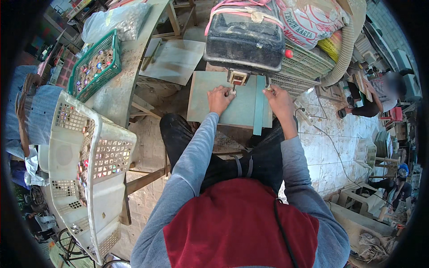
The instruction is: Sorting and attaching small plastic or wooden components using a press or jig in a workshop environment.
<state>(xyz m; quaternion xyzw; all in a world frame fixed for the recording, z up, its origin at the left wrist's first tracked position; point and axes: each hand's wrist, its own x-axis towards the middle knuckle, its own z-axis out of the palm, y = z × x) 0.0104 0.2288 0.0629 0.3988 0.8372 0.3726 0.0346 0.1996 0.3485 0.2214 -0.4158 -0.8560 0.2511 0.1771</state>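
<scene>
My left hand (218, 100) lies on a grey-green work board (203, 96). Its fingertips pinch a small pale round piece (233, 91) right under the bit of a dusty black bench machine (245, 47). On the right side, my right hand (280, 103) has its fingers closed at the lower end of a short dark rod (267, 81) by the machine. Whatever small thing sits in those fingers is mostly hidden. A blue-green strip (259, 107) runs along the board between my hands.
At left, a green basket (117, 67) of small round pieces stands on a bench (107, 105), near a large cream crate (100, 196). A hose (346, 58) and printed sack (308, 22) are beyond the machine. Cables (333, 143) cross the tiled floor; other people sit right.
</scene>
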